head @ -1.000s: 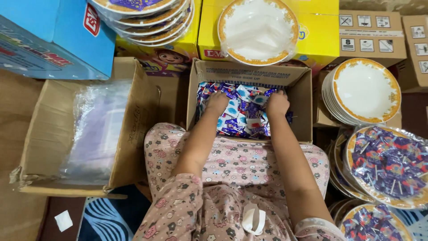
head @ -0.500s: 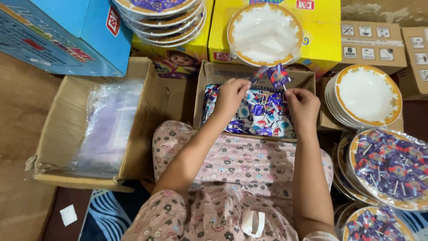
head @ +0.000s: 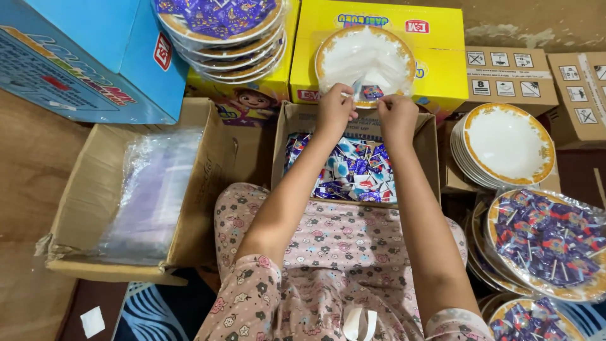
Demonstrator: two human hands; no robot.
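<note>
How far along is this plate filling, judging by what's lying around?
Done, it seems: a stack of wrapped, candy-filled plates at the top and more filled plates on the right. In hand: the left hand and right hand put sweets on a bag-lined plate atop the yellow box. Left: a stack of empty plates, and the carton of sweets is still well stocked.
</note>
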